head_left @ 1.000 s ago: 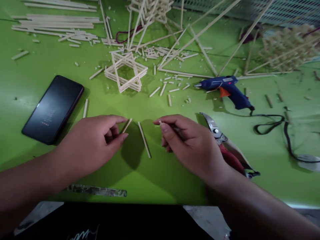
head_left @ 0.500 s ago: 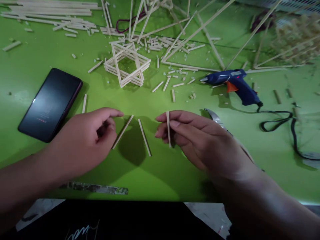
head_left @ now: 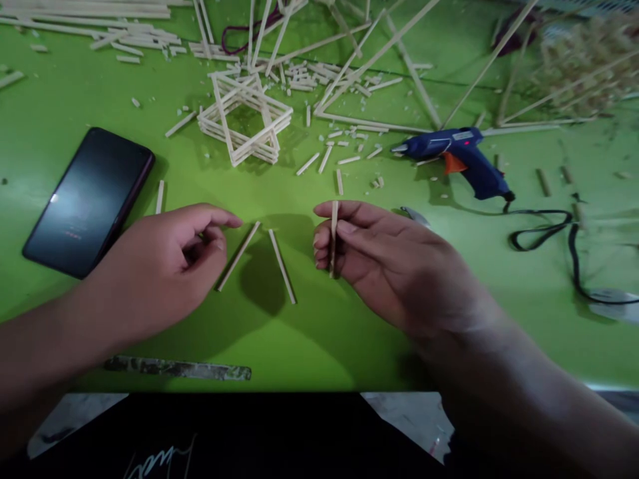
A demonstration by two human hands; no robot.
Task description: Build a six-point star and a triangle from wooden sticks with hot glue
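Note:
Between thumb and fingers, my right hand point(head_left: 394, 259) pinches a short wooden stick point(head_left: 334, 239), held nearly upright in view. My left hand point(head_left: 182, 246) hovers over the table with its index finger stretched out and thumb apart, holding nothing visible; its other fingers are curled. Close to its fingertips lies a slanted wooden stick point(head_left: 238, 257). A second loose stick point(head_left: 282, 266) lies between the hands, leaning the other way. Beyond them sits a star-shaped frame point(head_left: 244, 120) of stacked sticks.
A phone point(head_left: 90, 199) lies left, a blue glue gun point(head_left: 459, 156) with a black cord right. A metal tool point(head_left: 414, 215) is partly hidden behind my right hand. A worn flat strip point(head_left: 180, 368) lies near the table's front edge. Stick offcuts point(head_left: 304, 78) and long sticks cover the back.
The whole view has shifted slightly, moving the table things up and left. My right hand has turned the stick a little and its fingers are more curled. The left hand keeps its pose.

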